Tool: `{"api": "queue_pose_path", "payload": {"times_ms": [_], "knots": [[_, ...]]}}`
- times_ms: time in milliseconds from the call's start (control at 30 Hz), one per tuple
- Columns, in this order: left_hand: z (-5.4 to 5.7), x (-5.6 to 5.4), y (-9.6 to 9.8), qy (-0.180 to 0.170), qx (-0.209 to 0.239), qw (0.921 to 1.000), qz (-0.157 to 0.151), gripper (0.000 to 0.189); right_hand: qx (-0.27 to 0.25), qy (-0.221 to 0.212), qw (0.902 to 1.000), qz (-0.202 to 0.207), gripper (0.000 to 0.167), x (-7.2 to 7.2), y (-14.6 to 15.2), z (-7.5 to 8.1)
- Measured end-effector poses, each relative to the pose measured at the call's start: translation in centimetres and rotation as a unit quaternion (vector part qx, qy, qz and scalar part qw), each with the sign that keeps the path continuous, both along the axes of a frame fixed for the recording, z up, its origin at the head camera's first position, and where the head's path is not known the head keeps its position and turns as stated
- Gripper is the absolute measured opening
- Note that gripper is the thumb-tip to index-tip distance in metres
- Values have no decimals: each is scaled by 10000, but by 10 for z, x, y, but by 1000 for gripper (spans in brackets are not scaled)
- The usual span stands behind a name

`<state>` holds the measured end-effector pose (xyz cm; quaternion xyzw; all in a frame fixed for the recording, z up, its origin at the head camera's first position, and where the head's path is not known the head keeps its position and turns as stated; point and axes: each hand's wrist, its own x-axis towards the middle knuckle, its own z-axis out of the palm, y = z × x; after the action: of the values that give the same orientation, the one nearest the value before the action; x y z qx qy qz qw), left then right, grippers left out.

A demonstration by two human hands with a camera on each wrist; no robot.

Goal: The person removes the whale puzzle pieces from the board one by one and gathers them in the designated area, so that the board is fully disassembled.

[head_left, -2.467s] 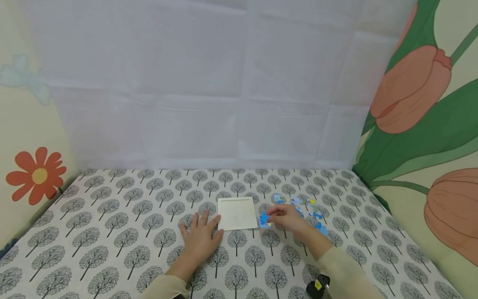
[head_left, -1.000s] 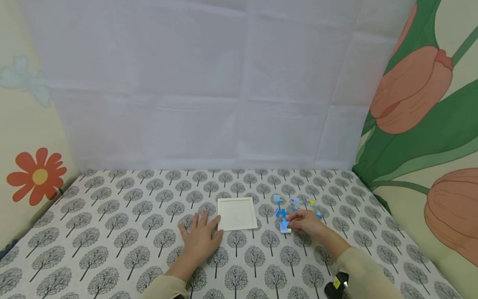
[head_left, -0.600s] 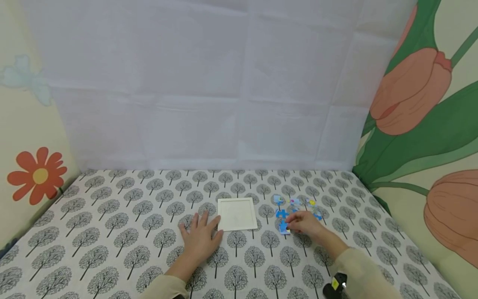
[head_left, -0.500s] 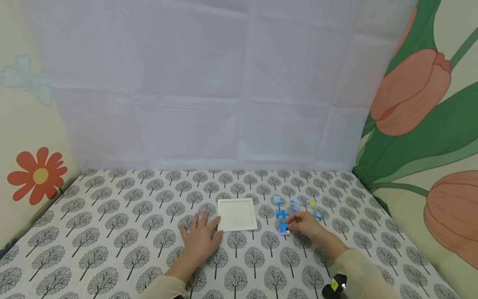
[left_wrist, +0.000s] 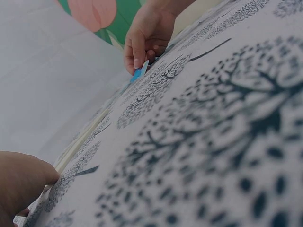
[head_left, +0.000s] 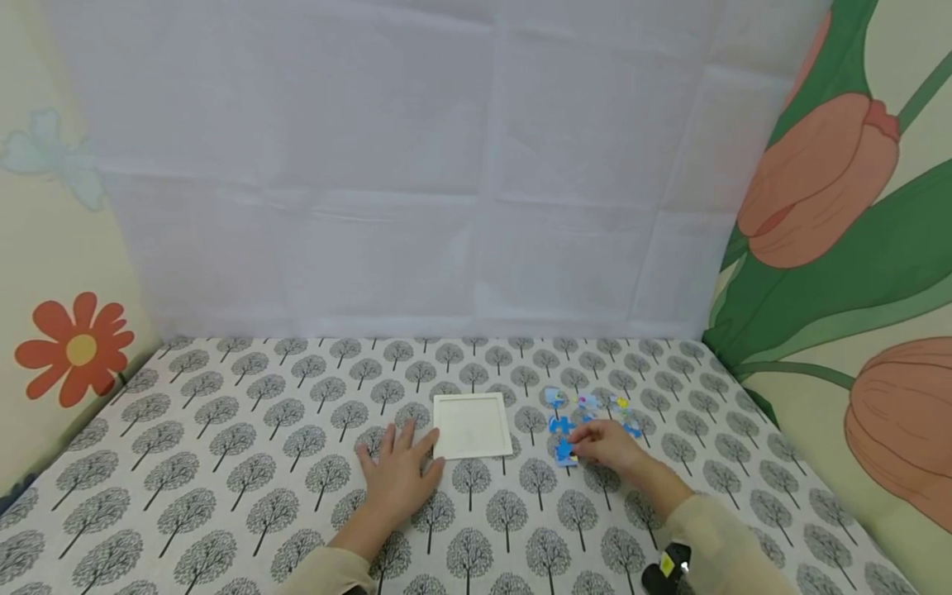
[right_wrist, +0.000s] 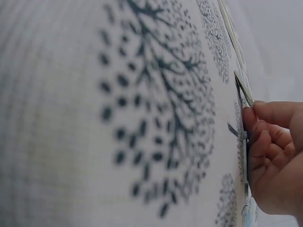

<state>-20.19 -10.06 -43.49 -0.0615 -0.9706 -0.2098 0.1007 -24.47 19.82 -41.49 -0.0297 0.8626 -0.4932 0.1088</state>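
Observation:
With thumb and fingers my right hand (head_left: 611, 446) pinches a blue jigsaw puzzle piece (head_left: 565, 452), right of the frame. In the right wrist view the piece (right_wrist: 243, 89) is tilted, one edge lifted off the cloth. Just behind it lies another blue puzzle piece (head_left: 561, 425). My left hand (head_left: 400, 475) lies flat with spread fingers, touching the left edge of a white square puzzle frame (head_left: 472, 454). No piece is seen inside that frame. In the left wrist view my left hand (left_wrist: 23, 184) shows only in part, beside the frame's pale edge (left_wrist: 80, 142).
Several more puzzle pieces lie behind the right hand, among them a light blue one (head_left: 554, 397), a pinkish one (head_left: 587, 402) and one with a yellow flower (head_left: 621, 402). Some are partly hidden by the hand. A tree-print cloth (head_left: 297, 463) covers the table up to a white backdrop (head_left: 372, 207).
My right hand has moved right, away from the frame, carrying a puzzle piece. Over the last second it stays nearly in place while the piece turns in its fingers. The left hand keeps still.

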Motion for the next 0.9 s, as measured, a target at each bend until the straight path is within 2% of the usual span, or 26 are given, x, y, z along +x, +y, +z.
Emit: {"api": "queue_pose_path", "payload": {"times_ms": [233, 633, 767, 900], "knots": [[0, 1, 0, -14, 29, 10000, -2, 45, 148, -68, 9995, -275, 9, 0, -3, 2], [0, -2, -6, -162, 123, 9998, -52, 46, -60, -199, 9994, -269, 11, -2, -7, 0], [2, -1, -10, -320, 169, 9993, -117, 49, -229, -291, 9991, -185, 13, -1, -7, 1], [7, -2, -14, -679, 179, 9974, -183, 54, -233, -207, 9995, -10, 17, -2, -4, 5]]}}
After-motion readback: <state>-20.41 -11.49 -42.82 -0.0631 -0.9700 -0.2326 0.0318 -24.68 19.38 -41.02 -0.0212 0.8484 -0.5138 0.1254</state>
